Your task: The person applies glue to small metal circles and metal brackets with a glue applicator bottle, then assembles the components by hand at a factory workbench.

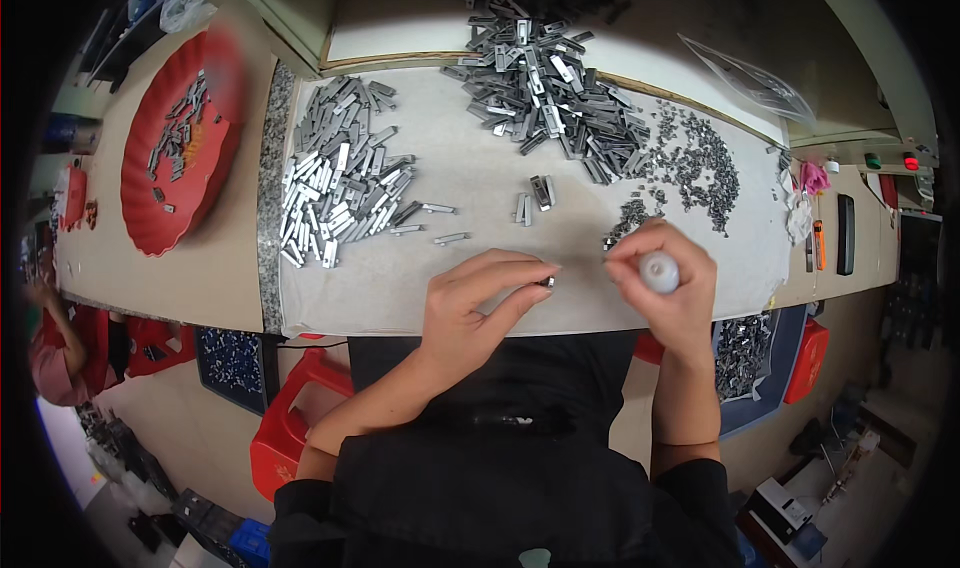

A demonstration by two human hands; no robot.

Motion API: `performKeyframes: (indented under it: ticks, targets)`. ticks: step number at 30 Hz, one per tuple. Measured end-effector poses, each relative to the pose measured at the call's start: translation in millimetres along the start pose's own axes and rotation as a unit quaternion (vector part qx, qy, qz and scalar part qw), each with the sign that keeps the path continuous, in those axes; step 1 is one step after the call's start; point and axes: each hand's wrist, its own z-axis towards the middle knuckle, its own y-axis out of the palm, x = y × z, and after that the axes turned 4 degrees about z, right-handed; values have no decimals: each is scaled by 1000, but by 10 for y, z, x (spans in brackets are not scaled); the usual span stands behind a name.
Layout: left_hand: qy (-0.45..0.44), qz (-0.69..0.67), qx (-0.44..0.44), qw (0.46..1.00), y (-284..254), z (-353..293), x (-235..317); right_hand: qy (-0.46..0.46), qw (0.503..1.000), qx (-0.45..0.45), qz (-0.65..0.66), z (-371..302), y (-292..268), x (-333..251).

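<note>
Silvery metal shows in the small piece (547,282) pinched near the front edge of the pale surface (370,293); take it as the clock's centre, twelve pointing away from the person. The left hand (468,303) has its thumb and forefinger closed on this piece. At three o'clock, just beside and apart from it, the right hand (688,293) curls around a whitish, round-ended tool (658,271), its thumb and forefinger drawn together; whether a tiny part sits between those tips I cannot tell.

The step in hand looks like close work on one piece, with the left steadying it. The next move seems to call for a still left grip and a careful approach by the right fingertips or tool.

Near twelve lie two loose pieces (542,193), with a large heap of metal parts (550,103) beyond. Tiny metal bits (705,173) spread toward two o'clock. A pile of silver bars (340,183) lies at ten, and farther out that way stands a red basin (150,226) holding more parts.
</note>
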Motion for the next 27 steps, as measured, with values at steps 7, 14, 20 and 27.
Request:
performKeyframes:
  ticks: [7, 14, 20, 27]
  targets:
    - [-13, -3, 13, 1000, 43, -1, 4, -28, 998, -51, 20, -43, 204, -41]
    - [-13, -7, 15, 1000, 35, -1, 2, -43, 997, -59, 0, -26, 224, -39]
    - [-19, -9, 15, 1000, 49, -15, -7, -59, 995, -72, -19, -17, 204, -70]
    - [5, 25, 15, 1000, 51, -21, -3, -61, 994, -84, -36, 2, 191, -86]
